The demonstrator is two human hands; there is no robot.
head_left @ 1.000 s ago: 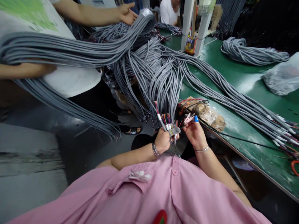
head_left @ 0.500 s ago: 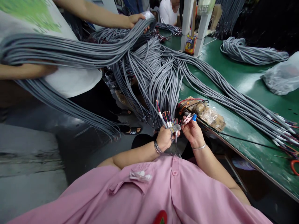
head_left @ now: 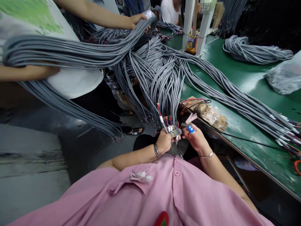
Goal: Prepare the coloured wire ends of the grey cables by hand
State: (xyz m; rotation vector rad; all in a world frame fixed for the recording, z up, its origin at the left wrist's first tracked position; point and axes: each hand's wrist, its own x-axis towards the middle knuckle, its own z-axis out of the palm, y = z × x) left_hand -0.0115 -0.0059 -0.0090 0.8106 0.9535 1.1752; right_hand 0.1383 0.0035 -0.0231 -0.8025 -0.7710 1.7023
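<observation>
The left hand (head_left: 164,142) is curled into a fist around a cluster of cable ends (head_left: 169,124), held upright just off the edge of the surface (head_left: 237,78); thin coloured wires with white sleeves fan out above its knuckles, and a grey fabric cover wraps one finger. The right hand (head_left: 197,139) sits just beside it, fingers bent and pinched on a small pink tool (head_left: 191,118), its tip pointing up and right, blurred; a blue cap covers one fingertip. Both wrists carry thin metal bands.

The cable ends belong to smooth, round grey cables (head_left: 164,75) that hang in a dense curtain from the surface edge down to the hands. More of them stream in a flat band across the green surface to the right. A crumpled brown packet (head_left: 208,113) with red wires lies at the edge, near the hands. Another person's hand (head_left: 137,20) grips a thick grey bundle (head_left: 70,53) at upper left.
</observation>
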